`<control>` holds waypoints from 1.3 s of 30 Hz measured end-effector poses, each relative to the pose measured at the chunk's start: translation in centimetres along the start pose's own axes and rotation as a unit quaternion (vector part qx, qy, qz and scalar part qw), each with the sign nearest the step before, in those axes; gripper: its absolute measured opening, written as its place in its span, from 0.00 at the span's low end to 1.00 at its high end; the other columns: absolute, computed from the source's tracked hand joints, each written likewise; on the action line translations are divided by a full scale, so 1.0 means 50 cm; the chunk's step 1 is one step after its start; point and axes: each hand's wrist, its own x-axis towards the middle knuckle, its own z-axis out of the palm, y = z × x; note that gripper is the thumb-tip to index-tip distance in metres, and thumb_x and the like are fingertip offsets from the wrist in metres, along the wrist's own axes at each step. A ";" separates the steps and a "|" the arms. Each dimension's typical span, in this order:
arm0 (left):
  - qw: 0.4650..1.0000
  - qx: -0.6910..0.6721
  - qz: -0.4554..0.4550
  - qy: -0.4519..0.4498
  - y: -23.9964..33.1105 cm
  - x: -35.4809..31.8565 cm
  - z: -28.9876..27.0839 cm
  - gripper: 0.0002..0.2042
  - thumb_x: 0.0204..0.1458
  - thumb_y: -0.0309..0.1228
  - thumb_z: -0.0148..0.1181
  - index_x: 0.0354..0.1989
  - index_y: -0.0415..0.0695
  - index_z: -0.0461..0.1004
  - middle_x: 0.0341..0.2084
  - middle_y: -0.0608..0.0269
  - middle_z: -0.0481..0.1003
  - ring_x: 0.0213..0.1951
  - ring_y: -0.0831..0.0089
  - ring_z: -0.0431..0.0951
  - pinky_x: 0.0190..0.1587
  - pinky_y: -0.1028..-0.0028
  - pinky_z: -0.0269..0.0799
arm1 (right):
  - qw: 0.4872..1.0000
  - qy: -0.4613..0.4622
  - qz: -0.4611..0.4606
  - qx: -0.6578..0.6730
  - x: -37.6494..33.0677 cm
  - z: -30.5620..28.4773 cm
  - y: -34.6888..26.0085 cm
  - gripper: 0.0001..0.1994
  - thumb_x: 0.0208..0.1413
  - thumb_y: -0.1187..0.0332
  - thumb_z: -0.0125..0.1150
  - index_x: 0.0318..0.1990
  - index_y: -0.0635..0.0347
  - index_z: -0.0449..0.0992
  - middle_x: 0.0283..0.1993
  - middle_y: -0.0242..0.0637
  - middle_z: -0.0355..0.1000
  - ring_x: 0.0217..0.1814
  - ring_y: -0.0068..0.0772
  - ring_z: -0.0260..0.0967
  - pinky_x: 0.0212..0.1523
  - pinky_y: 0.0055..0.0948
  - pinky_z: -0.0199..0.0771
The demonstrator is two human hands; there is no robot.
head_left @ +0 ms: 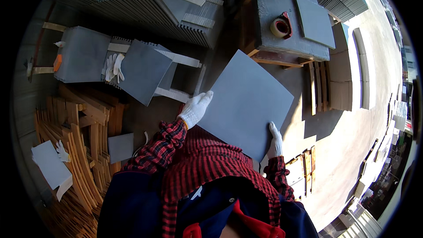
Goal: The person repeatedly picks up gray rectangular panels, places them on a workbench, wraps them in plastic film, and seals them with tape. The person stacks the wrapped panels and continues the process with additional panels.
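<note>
The gloved left hand (pixel 197 108) holds one edge of a grey square panel (pixel 249 105), which lies at its 3 o'clock; the gloved right hand (pixel 276 141) holds the opposite edge, the panel at its 11 o'clock. A tape dispenser (pixel 287 26) sits at the panel's 1 o'clock.

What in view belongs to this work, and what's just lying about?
In hand:
- flat grey square panel
- white-gloved left hand and white-gloved right hand, holding it
- likely: stacked grey panels

Apparently lying about:
- loose white fabric gloves
- red tape dispenser with cream roll
- brown wooden slats
</note>
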 end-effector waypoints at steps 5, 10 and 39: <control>0.998 -0.022 0.007 -0.054 0.037 0.042 0.021 0.33 0.65 0.59 0.41 0.55 0.39 0.74 0.48 0.48 0.78 0.53 0.54 0.76 0.58 0.63 0.67 | 0.999 0.027 -0.031 0.003 0.043 -0.028 -0.018 0.27 0.62 0.52 0.63 0.56 0.68 0.72 0.48 0.40 0.75 0.46 0.32 0.75 0.46 0.30 0.77; 0.999 0.003 0.001 -0.044 0.076 0.124 0.071 0.36 0.65 0.61 0.36 0.61 0.40 0.71 0.58 0.47 0.73 0.61 0.51 0.70 0.64 0.63 0.63 | 0.999 0.016 -0.034 -0.012 0.125 -0.065 -0.067 0.31 0.61 0.48 0.62 0.59 0.69 0.71 0.51 0.39 0.74 0.50 0.32 0.73 0.51 0.31 0.75; 0.877 0.389 0.280 0.042 0.236 0.190 0.391 0.27 0.55 0.44 0.61 0.61 0.46 0.71 0.66 0.57 0.65 0.69 0.57 0.59 0.71 0.54 0.52 | 0.972 -0.144 0.187 0.016 0.465 -0.138 -0.388 0.38 0.65 0.39 0.50 0.68 0.64 0.60 0.66 0.45 0.64 0.65 0.46 0.63 0.66 0.44 0.64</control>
